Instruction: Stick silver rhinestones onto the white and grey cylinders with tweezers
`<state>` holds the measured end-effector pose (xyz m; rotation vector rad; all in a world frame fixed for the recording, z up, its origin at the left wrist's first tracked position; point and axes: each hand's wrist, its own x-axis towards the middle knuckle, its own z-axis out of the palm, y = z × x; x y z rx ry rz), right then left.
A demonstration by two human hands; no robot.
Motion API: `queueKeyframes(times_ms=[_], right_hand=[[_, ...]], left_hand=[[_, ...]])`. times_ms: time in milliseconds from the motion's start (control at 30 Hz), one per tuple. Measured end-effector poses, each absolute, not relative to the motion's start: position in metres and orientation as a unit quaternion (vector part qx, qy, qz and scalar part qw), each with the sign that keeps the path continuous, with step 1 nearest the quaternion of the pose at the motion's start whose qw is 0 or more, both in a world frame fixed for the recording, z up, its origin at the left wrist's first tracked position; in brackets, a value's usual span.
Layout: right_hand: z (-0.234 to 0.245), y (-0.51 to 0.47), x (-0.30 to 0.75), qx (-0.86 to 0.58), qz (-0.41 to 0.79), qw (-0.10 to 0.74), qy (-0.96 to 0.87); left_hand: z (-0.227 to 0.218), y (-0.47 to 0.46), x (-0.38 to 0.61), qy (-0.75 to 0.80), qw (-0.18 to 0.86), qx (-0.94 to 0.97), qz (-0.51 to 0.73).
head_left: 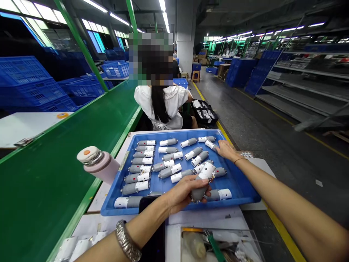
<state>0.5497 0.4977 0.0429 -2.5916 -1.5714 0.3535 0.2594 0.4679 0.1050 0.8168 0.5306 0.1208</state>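
A blue tray (240,189) on the white bench holds several grey-and-white cylindrical parts laid in rough rows. My left hand (182,193) is closed around one grey-and-white part (203,180), lifted above the tray's near edge. My right hand (225,149) reaches to the tray's far right side, fingers curled on another small grey-and-white part (210,144) lying there. A silver bracelet sits on my left wrist.
A pink flask (99,163) with a white lid lies left of the tray beside the green conveyor (68,160). A person in a white top (163,105) sits ahead. A clear box with tools (218,243) sits near me. Blue crates stack at left; the aisle runs right.
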Motion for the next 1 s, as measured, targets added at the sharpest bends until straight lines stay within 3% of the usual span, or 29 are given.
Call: queueKeyframes(times_ms=[267,500,800,1000], right_hand=[[0.008,0.506,0.535,-0.855,0.066,0.005,-0.515],[0.025,0.500,0.535,-0.839,0.138,0.079,-0.521],[0.123,0.422,0.499,-0.685,0.397,0.281,-0.543],[0.156,0.379,0.437,-0.560,0.581,0.369,-0.460]], left_hand=[[0.108,0.473,0.245,0.254,0.941,0.214,0.059],[0.118,0.472,0.229,0.267,0.944,0.177,0.085],[0.144,0.457,0.176,0.308,0.893,0.264,0.195],[0.153,0.439,0.141,0.344,0.842,0.335,0.246]])
